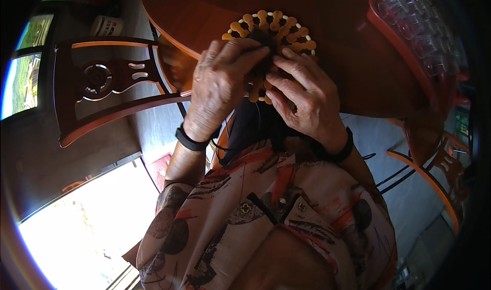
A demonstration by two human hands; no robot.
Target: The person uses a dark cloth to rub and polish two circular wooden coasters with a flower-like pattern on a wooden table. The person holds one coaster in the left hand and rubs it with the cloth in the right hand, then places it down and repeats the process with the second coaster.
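Note:
A round beaded mat point(276, 22) of tan, gourd-shaped wooden pieces, ringed by small white beads, is at the near edge of the table, between my hands. A dark clump point(262, 38) covers part of its middle; I cannot make out what it is. My left hand point(221, 77) reaches over the mat's left side, its thumb and fingers closed at the dark clump. Over the right side, my right hand point(308, 93) has its fingers bent and drawn together on the mat, the thumb low by the near rim. Both hands hide much of the mat.
The mat is at a round, reddish-brown wooden table point(348, 44). A red tray point(396, 39) at the right holds several clear glasses point(411, 21). A carved wooden chair point(110, 93) stands at the left, another chair point(427, 177) at the lower right. A white tub point(106, 26) sits at the far left.

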